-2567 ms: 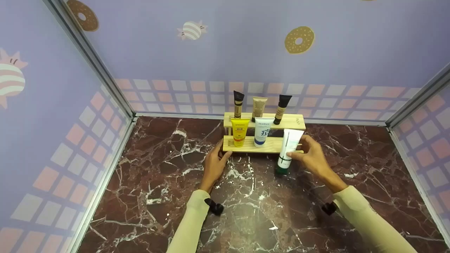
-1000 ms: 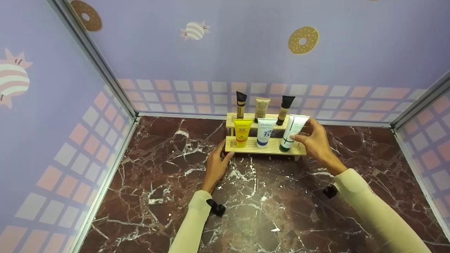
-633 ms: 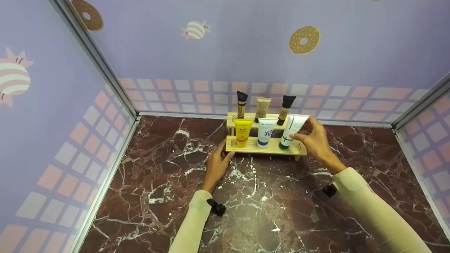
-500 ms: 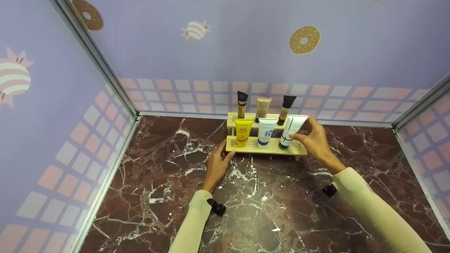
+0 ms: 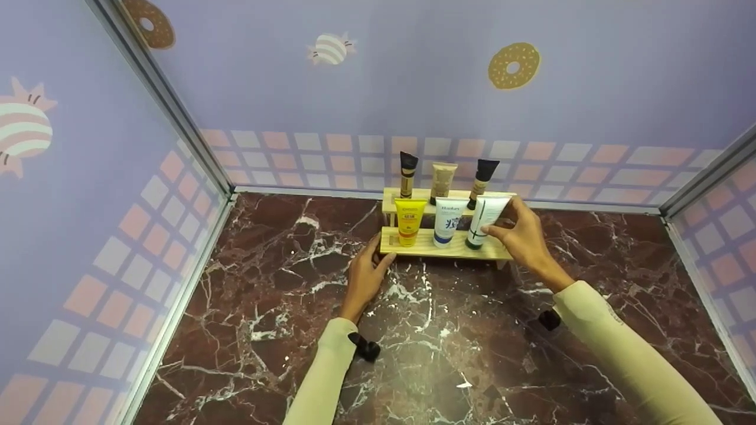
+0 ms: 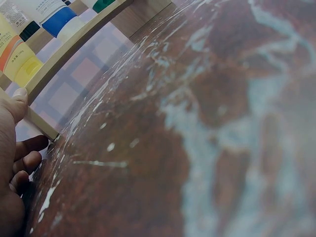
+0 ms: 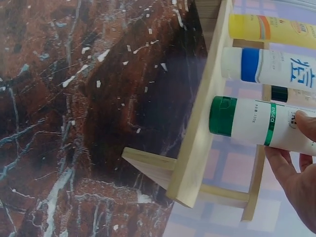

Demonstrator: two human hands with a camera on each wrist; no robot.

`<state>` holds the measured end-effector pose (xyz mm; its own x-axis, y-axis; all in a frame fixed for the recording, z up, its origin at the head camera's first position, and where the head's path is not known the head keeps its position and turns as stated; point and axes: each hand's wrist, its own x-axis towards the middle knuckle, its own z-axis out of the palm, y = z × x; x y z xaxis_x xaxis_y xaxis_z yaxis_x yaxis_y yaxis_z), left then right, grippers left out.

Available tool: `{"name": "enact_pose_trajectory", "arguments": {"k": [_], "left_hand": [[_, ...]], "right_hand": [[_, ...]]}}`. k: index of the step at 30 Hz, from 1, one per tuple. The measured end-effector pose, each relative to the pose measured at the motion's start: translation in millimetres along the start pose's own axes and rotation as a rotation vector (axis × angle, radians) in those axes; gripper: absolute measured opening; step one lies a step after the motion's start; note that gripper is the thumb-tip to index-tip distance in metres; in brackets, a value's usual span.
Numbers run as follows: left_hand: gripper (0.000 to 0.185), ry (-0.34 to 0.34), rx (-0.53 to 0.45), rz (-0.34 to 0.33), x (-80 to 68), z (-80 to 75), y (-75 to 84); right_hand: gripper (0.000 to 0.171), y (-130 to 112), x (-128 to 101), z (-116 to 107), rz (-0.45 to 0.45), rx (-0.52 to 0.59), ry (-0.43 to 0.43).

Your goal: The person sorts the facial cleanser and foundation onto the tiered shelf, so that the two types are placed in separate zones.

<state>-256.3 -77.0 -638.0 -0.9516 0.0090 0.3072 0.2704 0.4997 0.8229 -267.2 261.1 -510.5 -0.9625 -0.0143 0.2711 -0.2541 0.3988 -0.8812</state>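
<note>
My right hand [image 5: 527,239] pinches a white tube with a green cap [image 5: 485,215] between thumb and fingers. The tube stands cap-down and slightly tilted at the right of the lower shelf of a two-tier wooden rack [image 5: 425,250]. In the right wrist view its green cap [image 7: 221,116] meets the shelf board. At the rack's left end, my left hand [image 5: 363,280] grips the lower board, thumb [image 6: 19,101] at the front edge and fingers curled by the leg. A yellow tube [image 5: 409,221] and a white tube with a blue band [image 5: 449,221] share that shelf.
On the upper shelf stand a black-and-gold tube [image 5: 407,177], a beige-gold tube [image 5: 443,180] and another black-topped tube [image 5: 485,174]. The rack sits on a dark red marbled tabletop [image 5: 283,330], close to the patterned back wall [image 5: 413,88]. Side panels rise at left and right.
The right hand has brought the white-and-green tube from in front of the rack up onto the lower shelf, then slightly left, more upright. The left hand has stayed at the rack's end.
</note>
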Motion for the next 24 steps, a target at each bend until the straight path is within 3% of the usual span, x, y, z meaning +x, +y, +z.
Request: {"name": "enact_pose_trajectory", "arguments": {"k": [20, 24], "left_hand": [[0.063, 0.002, -0.003, 0.008, -2.0, -1.3, 2.0], [0.064, -0.001, -0.01, 0.008, -1.8, -1.3, 0.1]], "right_hand": [[0.046, 6, -8, 5, -0.027, -0.038, 0.027], [0.054, 7, -11, 3, -0.015, 0.008, 0.017]]}}
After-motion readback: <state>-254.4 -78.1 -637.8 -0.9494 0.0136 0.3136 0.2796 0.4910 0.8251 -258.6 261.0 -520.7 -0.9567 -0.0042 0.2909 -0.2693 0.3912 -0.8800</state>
